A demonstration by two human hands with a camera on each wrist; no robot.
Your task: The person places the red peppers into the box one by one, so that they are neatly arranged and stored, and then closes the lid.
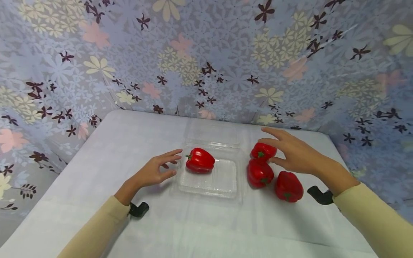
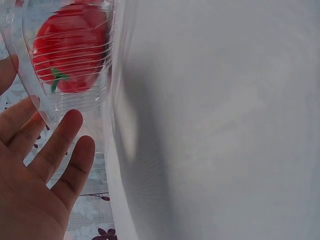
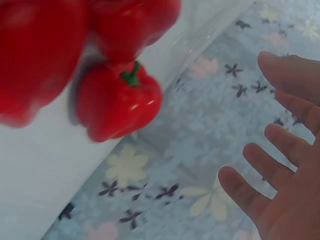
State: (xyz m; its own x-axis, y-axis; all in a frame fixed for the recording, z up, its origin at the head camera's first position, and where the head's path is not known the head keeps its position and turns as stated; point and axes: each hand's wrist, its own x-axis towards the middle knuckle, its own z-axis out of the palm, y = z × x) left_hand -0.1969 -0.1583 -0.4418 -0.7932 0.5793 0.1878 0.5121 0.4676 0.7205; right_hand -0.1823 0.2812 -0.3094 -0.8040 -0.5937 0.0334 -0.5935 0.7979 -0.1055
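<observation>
A clear plastic clamshell box (image 1: 226, 175) lies with its lid (image 1: 213, 134) folded back toward the wall. Inside its left part rests a red bell pepper (image 1: 200, 160), also seen through the ribbed side in the left wrist view. My left hand (image 1: 156, 171) is beside the box's left edge with fingers spread, holding nothing; whether it touches the rim I cannot tell. Right of the box are three more red bell peppers: a far one (image 1: 262, 152), a middle one (image 1: 260, 173) and a near one (image 1: 289, 186). Above them hovers my right hand (image 1: 295, 151), fingers apart, gripping nothing.
A white cloth covers the table (image 1: 206, 229). Behind it and at both sides hangs a flowered sheet (image 1: 226, 64). Dark wrist-worn pieces show at the left cuff (image 1: 139, 209) and the right cuff (image 1: 320, 195).
</observation>
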